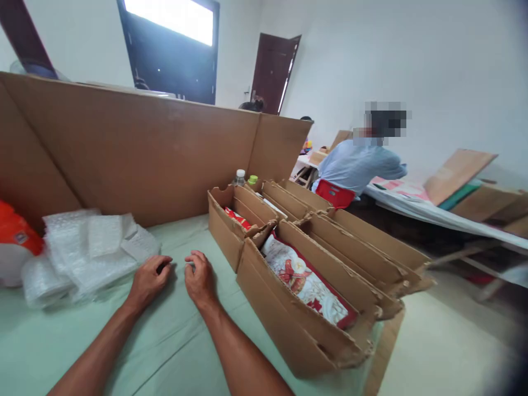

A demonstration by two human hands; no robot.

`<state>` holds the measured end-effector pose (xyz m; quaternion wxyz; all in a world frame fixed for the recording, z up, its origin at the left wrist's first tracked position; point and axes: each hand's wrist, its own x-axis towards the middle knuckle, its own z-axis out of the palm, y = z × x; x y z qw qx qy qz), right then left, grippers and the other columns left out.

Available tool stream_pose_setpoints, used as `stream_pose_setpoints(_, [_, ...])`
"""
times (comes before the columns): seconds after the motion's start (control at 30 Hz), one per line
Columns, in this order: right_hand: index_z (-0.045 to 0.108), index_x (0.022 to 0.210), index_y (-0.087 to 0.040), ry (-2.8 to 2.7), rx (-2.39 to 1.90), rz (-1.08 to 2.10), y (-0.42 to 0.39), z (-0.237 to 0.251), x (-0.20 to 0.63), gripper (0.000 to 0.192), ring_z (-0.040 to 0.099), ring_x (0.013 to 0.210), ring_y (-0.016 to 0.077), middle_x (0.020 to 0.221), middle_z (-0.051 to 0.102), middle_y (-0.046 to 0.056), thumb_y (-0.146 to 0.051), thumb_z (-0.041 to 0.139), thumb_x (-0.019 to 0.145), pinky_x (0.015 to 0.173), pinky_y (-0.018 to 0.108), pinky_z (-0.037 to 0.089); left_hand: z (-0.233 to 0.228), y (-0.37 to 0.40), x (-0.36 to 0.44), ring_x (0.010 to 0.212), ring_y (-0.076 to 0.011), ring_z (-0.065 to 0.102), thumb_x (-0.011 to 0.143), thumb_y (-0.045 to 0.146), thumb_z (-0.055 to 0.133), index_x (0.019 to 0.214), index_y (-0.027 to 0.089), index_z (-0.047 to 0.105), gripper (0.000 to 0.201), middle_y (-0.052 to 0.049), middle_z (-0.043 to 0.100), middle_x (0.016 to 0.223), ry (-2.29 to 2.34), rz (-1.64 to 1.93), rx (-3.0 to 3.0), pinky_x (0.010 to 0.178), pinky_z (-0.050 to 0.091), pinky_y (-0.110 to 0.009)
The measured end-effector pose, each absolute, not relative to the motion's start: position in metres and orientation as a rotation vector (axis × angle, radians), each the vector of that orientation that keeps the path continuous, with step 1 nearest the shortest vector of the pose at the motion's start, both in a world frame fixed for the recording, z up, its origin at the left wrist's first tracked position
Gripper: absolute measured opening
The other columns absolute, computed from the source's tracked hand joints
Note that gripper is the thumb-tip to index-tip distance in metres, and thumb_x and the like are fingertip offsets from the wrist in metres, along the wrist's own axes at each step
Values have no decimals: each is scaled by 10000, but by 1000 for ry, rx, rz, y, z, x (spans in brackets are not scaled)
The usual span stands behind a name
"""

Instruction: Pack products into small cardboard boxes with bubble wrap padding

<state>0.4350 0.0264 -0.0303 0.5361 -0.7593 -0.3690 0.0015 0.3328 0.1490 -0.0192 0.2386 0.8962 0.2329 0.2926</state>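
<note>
My left hand rests on the pale green table cover, fingers loosely bent and a gap showing between thumb and forefinger. It holds nothing and lies just right of a pile of clear bubble wrap. A short space away, my right hand also rests on the cover, half curled with its thumb apart and nothing in it. To its right stands a cardboard box with a folded red and white patterned cloth inside. Behind that, a smaller cardboard box contains something red and white.
A tall cardboard panel borders the back of the table. An orange and white bag sits at the left edge. Two bottles, one white-capped, stand behind the boxes. A person in light blue sits at another table.
</note>
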Motion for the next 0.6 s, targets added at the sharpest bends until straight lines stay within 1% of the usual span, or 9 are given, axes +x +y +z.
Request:
stream_pose_setpoints(0.1, [718, 948, -198, -845, -1814, -9, 28, -29, 435, 250, 638, 1137, 207, 1162, 696, 87, -86, 531, 825, 1009, 334, 495, -18, 137, 332, 861, -269, 648, 828, 425, 456, 844, 205, 707, 335, -85, 723, 859, 572, 793, 2548, 828, 500, -396])
stream_pose_setpoints(0.17, [710, 973, -197, -822, -1823, -12, 30, -28, 437, 270, 639, 1133, 195, 1189, 686, 91, -84, 493, 858, 988, 324, 508, -21, 128, 331, 901, -284, 637, 828, 455, 489, 877, 197, 717, 347, -99, 714, 921, 544, 775, 2611, 858, 496, -418])
stream_pose_setpoints(0.27, [694, 1044, -177, -810, -1855, -7, 30, -24, 441, 314, 609, 1181, 197, 1249, 657, 119, -82, 432, 900, 1007, 335, 494, -30, 111, 325, 1025, -306, 627, 865, 475, 489, 1054, 173, 712, 420, -137, 690, 1130, 565, 727, 2773, 926, 490, -447])
stream_pose_setpoints(0.33, [691, 1067, -165, -838, -1886, 11, 28, -19, 442, 314, 581, 1223, 197, 1276, 644, 126, -84, 433, 908, 1056, 331, 454, -37, 97, 318, 1122, -324, 608, 909, 460, 459, 1175, 147, 681, 467, -170, 648, 1258, 577, 688, 2902, 981, 472, -468])
stream_pose_setpoints(0.4, [697, 1066, -169, -886, -1925, 42, 24, -12, 441, 303, 570, 1240, 193, 1285, 645, 115, -86, 458, 900, 1081, 316, 424, -42, 79, 311, 1207, -349, 573, 935, 437, 442, 1239, 123, 656, 487, -196, 614, 1329, 560, 666, 2995, 1027, 443, -498])
stream_pose_setpoints(0.5, [703, 1073, -200, -962, -2000, 96, 16, -1, 437, 302, 577, 1235, 201, 1313, 636, 92, -107, 479, 893, 1073, 333, 423, -46, 51, 301, 1278, -369, 530, 944, 419, 448, 1286, 126, 632, 487, -189, 603, 1368, 511, 654, 3068, 1051, 423, -531])
stream_pose_setpoints(0.6, [703, 1078, -232, -1057, -2080, 149, 7, 6, 429, 278, 585, 1226, 211, 1333, 630, 68, -161, 505, 896, 1059, 373, 426, -48, 23, 291, 1296, -350, 523, 950, 418, 461, 1315, 161, 612, 472, -161, 608, 1375, 430, 650, 3087, 1065, 414, -530])
